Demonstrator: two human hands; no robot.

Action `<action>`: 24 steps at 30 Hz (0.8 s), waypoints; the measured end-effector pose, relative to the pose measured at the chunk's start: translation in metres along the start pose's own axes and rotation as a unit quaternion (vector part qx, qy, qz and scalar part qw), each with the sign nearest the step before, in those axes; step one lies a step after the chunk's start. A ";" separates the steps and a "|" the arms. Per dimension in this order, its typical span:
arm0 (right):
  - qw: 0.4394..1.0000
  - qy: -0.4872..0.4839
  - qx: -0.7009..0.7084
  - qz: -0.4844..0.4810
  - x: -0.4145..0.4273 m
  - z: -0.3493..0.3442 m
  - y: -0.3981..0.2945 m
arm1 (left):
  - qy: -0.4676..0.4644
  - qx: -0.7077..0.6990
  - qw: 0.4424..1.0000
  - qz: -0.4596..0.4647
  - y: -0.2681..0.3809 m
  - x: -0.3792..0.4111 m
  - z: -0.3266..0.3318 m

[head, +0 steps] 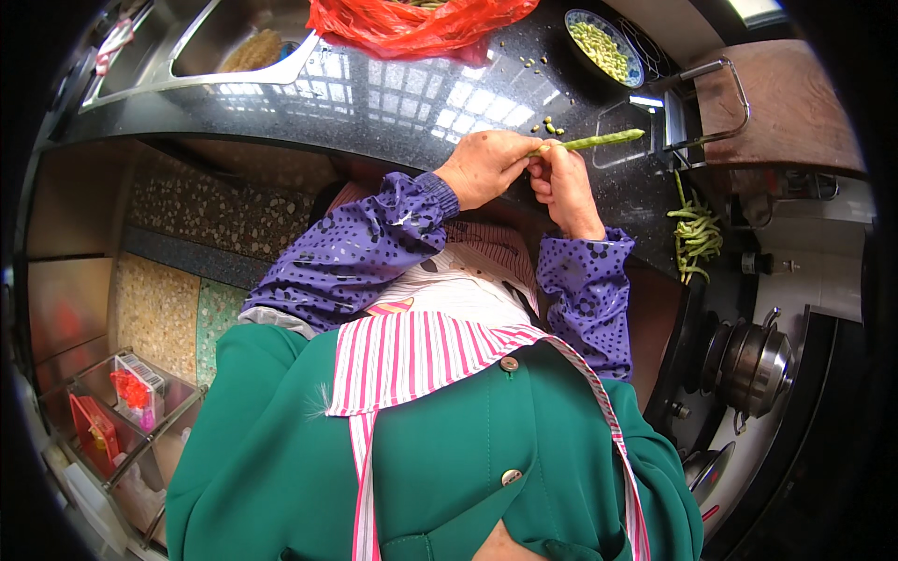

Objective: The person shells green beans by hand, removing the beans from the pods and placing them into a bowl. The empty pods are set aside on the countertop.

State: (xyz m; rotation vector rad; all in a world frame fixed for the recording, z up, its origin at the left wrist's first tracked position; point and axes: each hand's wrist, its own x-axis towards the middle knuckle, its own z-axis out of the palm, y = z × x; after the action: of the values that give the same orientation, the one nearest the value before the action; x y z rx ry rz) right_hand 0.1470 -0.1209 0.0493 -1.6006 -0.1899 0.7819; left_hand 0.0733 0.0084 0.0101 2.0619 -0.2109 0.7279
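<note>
Both hands grip one long green bean pod (607, 139) just over the front edge of the dark stone counter (400, 116). My left hand (487, 167) pinches its near end, and the fingers of my right hand (568, 186) close on it right beside. The free end of the pod points to the right. Some loose shelled beans (549, 126) lie on the counter just beyond my fingers. A blue-patterned bowl (573, 19) at the back right holds many pale green beans (600, 50).
A red plastic bag (421, 31) lies at the back, beside a steel sink (158, 70) holding a brown scrubber (254, 50). To the right are a wooden board (775, 105) in a metal rack (729, 126), a heap of green pods (698, 231), and a steel pot (754, 368) on the stove.
</note>
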 end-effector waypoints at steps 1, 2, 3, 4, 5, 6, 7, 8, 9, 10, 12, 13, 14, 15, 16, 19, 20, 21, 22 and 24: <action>1.000 -0.005 0.001 0.001 0.001 -0.001 0.001 | 0.000 0.007 1.000 0.000 0.000 0.000 0.001; 1.000 -0.009 0.001 0.001 0.001 -0.002 0.002 | 0.002 0.010 1.000 0.002 0.000 0.000 0.001; 1.000 -0.009 0.002 0.001 0.001 -0.002 0.002 | 0.005 0.013 1.000 0.003 0.000 0.000 0.001; 1.000 -0.009 0.002 0.000 0.001 -0.001 0.002 | 0.007 0.017 1.000 0.004 0.000 0.000 0.001; 1.000 -0.009 0.002 0.000 0.000 -0.001 0.001 | 0.009 0.016 1.000 0.004 0.000 0.000 0.002; 1.000 -0.010 0.004 -0.001 0.000 -0.001 0.002 | 0.012 0.016 1.000 0.005 -0.001 0.000 0.002; 1.000 -0.011 0.006 -0.001 0.000 -0.002 0.002 | 0.014 0.015 1.000 0.006 -0.001 0.000 0.002; 1.000 -0.012 0.008 -0.002 0.000 -0.002 0.002 | 0.014 0.010 1.000 0.009 -0.003 0.000 0.002; 1.000 -0.012 0.008 -0.006 0.001 -0.002 0.003 | 0.013 0.004 1.000 0.011 -0.004 0.000 0.002; 1.000 -0.013 0.007 -0.009 0.001 -0.002 0.003 | 0.013 -0.001 1.000 0.014 -0.005 0.000 0.002; 1.000 -0.011 0.008 -0.013 0.001 -0.002 0.003 | 0.009 -0.001 1.000 0.016 -0.005 -0.001 0.002; 1.000 -0.008 0.009 -0.013 0.000 -0.002 0.003 | 0.006 -0.001 1.000 0.017 -0.005 -0.001 0.002; 1.000 -0.006 0.010 -0.013 0.000 -0.001 0.003 | 0.006 0.006 1.000 0.015 -0.005 -0.001 0.002; 1.000 -0.005 0.013 -0.012 0.000 -0.001 0.003 | 0.006 0.012 1.000 0.013 -0.004 -0.001 0.003; 1.000 -0.005 0.017 -0.011 0.000 -0.002 0.003 | 0.005 0.019 1.000 0.011 -0.004 -0.001 0.003; 1.000 -0.006 0.024 -0.009 0.000 -0.001 0.003 | 0.007 0.025 1.000 0.009 -0.004 -0.001 0.004; 1.000 -0.008 0.026 -0.009 -0.001 -0.001 0.002 | 0.009 0.024 1.000 0.010 -0.004 -0.001 0.004; 0.999 -0.010 0.030 -0.010 -0.001 -0.001 0.003 | 0.011 0.024 1.000 0.010 -0.003 -0.001 0.003; 0.999 -0.013 0.034 -0.012 -0.001 -0.001 0.003 | 0.014 0.023 1.000 0.010 -0.003 -0.001 0.003; 0.999 -0.019 0.041 -0.015 -0.001 0.000 0.003 | 0.020 0.008 1.000 0.010 -0.003 -0.001 0.003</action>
State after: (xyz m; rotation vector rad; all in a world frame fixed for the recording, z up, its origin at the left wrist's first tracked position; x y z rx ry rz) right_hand 0.1452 -0.1225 0.0473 -1.5029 -0.2071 0.7872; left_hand 0.0748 0.0075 0.0066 2.0610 -0.2052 0.7845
